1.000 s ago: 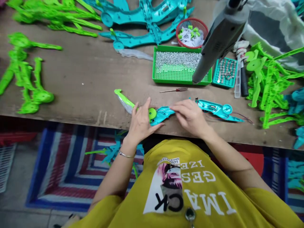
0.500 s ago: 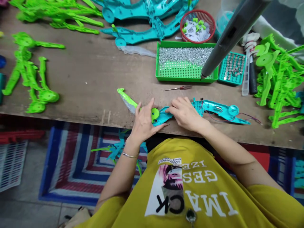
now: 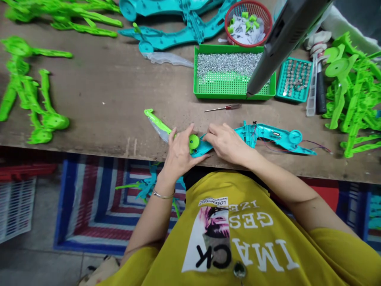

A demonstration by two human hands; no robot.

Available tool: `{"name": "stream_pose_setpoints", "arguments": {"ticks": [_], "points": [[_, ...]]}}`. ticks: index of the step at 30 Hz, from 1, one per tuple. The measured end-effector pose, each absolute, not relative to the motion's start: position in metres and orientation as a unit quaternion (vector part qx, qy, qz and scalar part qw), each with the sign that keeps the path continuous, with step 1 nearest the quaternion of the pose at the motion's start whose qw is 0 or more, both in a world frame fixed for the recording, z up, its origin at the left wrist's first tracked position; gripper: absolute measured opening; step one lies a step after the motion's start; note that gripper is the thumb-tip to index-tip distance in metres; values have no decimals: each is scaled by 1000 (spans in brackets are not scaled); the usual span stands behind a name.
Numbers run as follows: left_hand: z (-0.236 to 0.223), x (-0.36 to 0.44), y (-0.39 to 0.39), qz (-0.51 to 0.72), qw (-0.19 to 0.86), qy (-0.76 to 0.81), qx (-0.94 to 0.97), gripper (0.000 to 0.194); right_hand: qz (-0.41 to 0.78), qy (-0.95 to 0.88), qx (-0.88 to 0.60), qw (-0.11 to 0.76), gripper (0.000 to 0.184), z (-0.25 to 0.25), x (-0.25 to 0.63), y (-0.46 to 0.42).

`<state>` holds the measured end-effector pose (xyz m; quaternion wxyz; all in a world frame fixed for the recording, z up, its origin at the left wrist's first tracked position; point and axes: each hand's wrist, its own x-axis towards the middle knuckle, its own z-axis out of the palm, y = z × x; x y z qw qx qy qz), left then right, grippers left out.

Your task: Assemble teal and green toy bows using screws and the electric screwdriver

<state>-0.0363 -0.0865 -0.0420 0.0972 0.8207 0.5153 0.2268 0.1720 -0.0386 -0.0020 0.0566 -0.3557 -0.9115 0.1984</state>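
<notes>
Left hand (image 3: 178,155): fingers half-curled, gripping teal moulded plastic piece (image 3: 203,147) at lime-green round disc (image 3: 193,142). Right hand (image 3: 228,145): fingertips closed on same piece, right of left fingers; piece held between both hands, over front edge of brown wooden workbench (image 3: 98,119). Lime-green plastic strip (image 3: 157,122) just left of left fingers. Teal plastic arm with thin wires (image 3: 275,137) just right of right fingers. Red-handled screwdriver (image 3: 222,107) beyond fingers. Green plastic tray of silver metal pins (image 3: 229,65) behind screwdriver.
</notes>
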Motion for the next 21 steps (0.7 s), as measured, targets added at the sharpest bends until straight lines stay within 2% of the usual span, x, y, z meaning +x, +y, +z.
{"name": "stream_pose_setpoints", "arguments": {"ticks": [3, 7, 14, 21], "points": [[-41, -36, -86, 222, 97, 518, 821, 96, 193, -920, -337, 60, 26, -3, 175, -38], [-40, -35, -86, 215, 96, 521, 820, 93, 182, -900, -391, 65, 28, -3, 178, -33], [-33, -36, -84, 186, 130, 513, 828, 64, 157, -901, -402, 36, 27, -2, 179, -32], [-31, -40, -82, 169, 120, 498, 842, 57, 157, -894, -419, 37, 28, -5, 178, -34]]}}
